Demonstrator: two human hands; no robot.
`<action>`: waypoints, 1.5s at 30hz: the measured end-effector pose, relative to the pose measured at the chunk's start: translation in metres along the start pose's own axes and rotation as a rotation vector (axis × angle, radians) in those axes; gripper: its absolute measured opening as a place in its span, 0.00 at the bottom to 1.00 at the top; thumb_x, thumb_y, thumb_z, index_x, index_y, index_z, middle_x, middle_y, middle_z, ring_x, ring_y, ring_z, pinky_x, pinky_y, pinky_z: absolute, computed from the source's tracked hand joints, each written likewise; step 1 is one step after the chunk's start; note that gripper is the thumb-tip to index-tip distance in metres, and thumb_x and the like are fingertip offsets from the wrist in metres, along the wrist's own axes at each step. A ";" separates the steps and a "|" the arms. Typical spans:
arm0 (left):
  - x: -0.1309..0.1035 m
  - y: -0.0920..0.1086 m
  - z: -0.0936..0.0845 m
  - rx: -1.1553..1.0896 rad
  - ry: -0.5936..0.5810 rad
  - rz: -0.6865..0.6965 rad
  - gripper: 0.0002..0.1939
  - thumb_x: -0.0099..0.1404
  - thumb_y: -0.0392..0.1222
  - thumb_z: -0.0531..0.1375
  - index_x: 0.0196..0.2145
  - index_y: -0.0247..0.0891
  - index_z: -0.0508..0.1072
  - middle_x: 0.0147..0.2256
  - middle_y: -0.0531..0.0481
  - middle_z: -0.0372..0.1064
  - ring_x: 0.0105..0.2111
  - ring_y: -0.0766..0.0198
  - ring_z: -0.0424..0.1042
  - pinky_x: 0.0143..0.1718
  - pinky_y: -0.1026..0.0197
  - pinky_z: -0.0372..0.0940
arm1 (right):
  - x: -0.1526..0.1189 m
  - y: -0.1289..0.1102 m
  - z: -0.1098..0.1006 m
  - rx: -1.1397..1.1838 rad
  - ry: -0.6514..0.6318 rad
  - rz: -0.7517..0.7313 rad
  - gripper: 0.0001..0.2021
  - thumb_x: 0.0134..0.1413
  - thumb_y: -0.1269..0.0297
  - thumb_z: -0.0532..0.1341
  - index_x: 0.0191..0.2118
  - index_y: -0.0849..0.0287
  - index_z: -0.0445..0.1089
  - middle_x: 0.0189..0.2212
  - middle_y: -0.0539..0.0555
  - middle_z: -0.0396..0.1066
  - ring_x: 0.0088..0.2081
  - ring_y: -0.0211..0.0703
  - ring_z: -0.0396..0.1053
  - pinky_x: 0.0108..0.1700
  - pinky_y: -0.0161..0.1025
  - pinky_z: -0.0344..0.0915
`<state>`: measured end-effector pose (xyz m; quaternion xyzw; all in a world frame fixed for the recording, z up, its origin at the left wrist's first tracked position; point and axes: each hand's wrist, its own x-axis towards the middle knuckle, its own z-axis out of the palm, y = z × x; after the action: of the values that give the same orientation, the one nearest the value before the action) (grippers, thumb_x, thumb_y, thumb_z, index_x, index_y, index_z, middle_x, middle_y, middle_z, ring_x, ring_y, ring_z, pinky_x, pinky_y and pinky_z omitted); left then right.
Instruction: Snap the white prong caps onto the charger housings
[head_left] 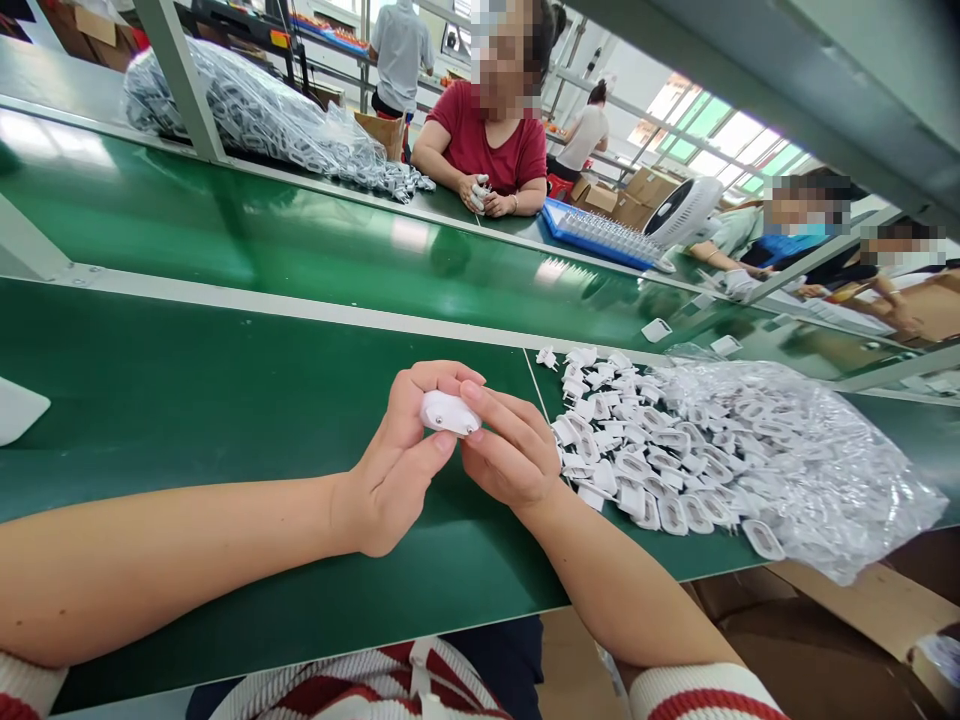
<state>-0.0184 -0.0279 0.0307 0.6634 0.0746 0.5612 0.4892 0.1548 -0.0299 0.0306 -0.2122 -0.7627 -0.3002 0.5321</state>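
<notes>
A small white plug adapter housing (pixel 448 412) with two metal pins on its near face is held above the green bench, between both hands. My left hand (pixel 401 450) is closed around its left end, thumb below and fingers over the top. The fingertips of my right hand (pixel 517 445) pinch its right end. To the right of my right hand lies a heap of loose white plug housings (pixel 637 440), spilling from a clear plastic bag (pixel 832 460). The underside of the held piece is hidden by my fingers.
Beyond the bench's pale rail runs a green conveyor belt (pixel 300 240) carrying a few white pieces (pixel 657 330). A co-worker in a red shirt (pixel 491 140) sits across it, near a large bag of grey-white parts (pixel 262 110) and a blue tray (pixel 592 235). A white piece (pixel 19 410) lies at far left.
</notes>
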 end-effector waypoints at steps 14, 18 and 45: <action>-0.002 0.002 0.001 -0.007 -0.034 0.033 0.18 0.77 0.41 0.55 0.62 0.46 0.63 0.62 0.40 0.60 0.62 0.49 0.62 0.66 0.41 0.60 | 0.003 0.000 -0.004 -0.015 -0.025 -0.030 0.13 0.60 0.77 0.71 0.44 0.54 0.70 0.70 0.55 0.69 0.57 0.45 0.81 0.47 0.42 0.88; -0.003 0.003 0.002 -0.012 -0.028 0.016 0.16 0.79 0.42 0.55 0.61 0.45 0.63 0.62 0.41 0.60 0.62 0.51 0.63 0.66 0.43 0.60 | 0.003 0.000 -0.003 -0.007 -0.009 -0.035 0.14 0.59 0.78 0.71 0.43 0.55 0.70 0.70 0.56 0.69 0.58 0.45 0.80 0.49 0.42 0.88; -0.005 0.007 0.001 0.069 0.083 -0.186 0.12 0.83 0.45 0.51 0.60 0.46 0.67 0.59 0.48 0.63 0.56 0.62 0.66 0.59 0.59 0.64 | -0.006 -0.002 0.005 0.081 -0.060 0.037 0.12 0.61 0.79 0.67 0.45 0.57 0.73 0.63 0.62 0.76 0.57 0.46 0.80 0.54 0.41 0.84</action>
<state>-0.0225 -0.0348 0.0322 0.6464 0.1751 0.5374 0.5125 0.1517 -0.0279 0.0235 -0.2134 -0.7859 -0.2526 0.5225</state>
